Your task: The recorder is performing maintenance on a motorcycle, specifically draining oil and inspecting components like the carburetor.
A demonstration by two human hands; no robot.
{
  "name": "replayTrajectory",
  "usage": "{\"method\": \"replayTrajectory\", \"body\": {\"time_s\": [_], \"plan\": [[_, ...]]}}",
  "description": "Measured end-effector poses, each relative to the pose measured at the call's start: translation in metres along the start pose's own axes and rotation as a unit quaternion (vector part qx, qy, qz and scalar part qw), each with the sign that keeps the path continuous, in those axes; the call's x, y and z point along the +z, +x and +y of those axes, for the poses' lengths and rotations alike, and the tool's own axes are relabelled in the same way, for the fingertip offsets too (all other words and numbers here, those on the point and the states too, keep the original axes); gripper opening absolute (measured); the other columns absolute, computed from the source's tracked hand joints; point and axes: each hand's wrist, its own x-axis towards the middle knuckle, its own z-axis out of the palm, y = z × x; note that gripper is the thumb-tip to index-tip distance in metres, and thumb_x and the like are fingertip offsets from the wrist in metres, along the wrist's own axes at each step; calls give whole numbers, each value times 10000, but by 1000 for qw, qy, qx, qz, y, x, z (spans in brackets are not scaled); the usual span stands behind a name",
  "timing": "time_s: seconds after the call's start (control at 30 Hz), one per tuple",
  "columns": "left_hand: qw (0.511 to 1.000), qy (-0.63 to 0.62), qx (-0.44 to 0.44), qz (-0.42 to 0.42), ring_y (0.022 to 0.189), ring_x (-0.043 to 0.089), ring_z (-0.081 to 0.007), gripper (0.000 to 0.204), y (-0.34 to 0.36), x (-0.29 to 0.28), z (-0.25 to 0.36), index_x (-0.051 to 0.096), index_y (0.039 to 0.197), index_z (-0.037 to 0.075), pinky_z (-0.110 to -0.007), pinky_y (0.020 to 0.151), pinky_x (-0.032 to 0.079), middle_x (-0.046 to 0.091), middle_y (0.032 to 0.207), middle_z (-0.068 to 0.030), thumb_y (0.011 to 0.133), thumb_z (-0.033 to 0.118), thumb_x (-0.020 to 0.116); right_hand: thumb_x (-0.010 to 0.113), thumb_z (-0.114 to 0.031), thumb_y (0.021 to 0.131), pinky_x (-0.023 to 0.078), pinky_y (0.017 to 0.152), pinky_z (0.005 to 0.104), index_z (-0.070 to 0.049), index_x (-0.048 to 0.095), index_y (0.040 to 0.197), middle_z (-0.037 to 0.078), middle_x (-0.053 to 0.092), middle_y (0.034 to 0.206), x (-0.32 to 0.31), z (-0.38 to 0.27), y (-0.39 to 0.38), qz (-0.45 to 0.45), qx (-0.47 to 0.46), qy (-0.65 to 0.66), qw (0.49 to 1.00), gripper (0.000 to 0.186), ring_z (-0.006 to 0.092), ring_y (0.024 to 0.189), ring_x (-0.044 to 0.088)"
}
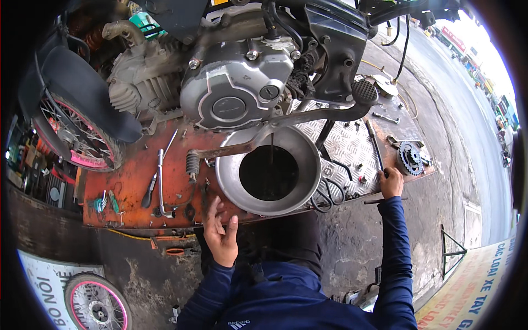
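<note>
My left hand point(221, 235) is open, fingers spread and slightly bent, at the front edge of the orange metal lift table, just left of a round metal basin point(225, 181). Dark oil point(267, 179) pools in the basin, and a thin dark stream runs down into it from beneath the motorcycle engine point(236, 82). At the table's right front, my right hand point(391, 183) is closed around the near end of a long dark metal rod point(375, 144). The foot lever point(319, 116) of the motorcycle crosses above the basin's back rim.
A socket wrench point(160, 181), a screwdriver point(148, 192) and small tools lie on the table's left. Bolts dot the diamond-plate sheet point(311, 124). A sprocket point(410, 158) sits beyond my right hand. The front wheel point(82, 132) stands left; a spoked wheel point(98, 305) is lower left.
</note>
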Motion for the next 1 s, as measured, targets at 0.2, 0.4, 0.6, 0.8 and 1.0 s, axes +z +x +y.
{"method": "replayTrajectory", "body": {"time_s": [0.2,0.4,0.6,0.8,1.0], "plan": [[980,-164,-108,-14,1237,422,-217,581,40,0,0,404,1345,-51,-335,1059,282,451,1345,-185,877,204,637,634,-130,854,448,586,296,14,641,876,88,607,735,-26,-71,-18,146,10,194,970,146,190,615,570],[970,-211,-118,-12,1111,484,-145,550,45,1,-6,406,1344,-25,-285,1001,330,526,1224,-111,879,155,641,642,-152,885,349,438,192,28,630,935,13,599,686,-21,-185,-79,-205,159,583,770,188,33,495,466],[977,-172,-125,-17,1193,446,-157,561,40,4,-10,364,1367,-17,-302,1008,362,438,1352,-119,878,74,623,669,-79,849,390,433,194,30,569,986,24,591,691,-11,-206,-75,-158,199,617,745,202,55,493,497],[982,-164,-96,-14,1121,489,-127,553,41,9,-15,390,1348,-29,-270,975,376,493,1273,-115,881,124,643,645,-29,841,478,478,215,25,536,1028,50,605,759,2,-196,-76,-163,226,650,707,223,78,559,552],[984,-153,-87,-22,1167,470,-150,549,42,9,-19,389,1343,-37,-289,1013,348,481,1298,-133,887,138,638,648,-33,842,471,512,199,12,538,1034,45,617,810,7,-196,-79,-143,213,647,718,226,56,610,551]]}}
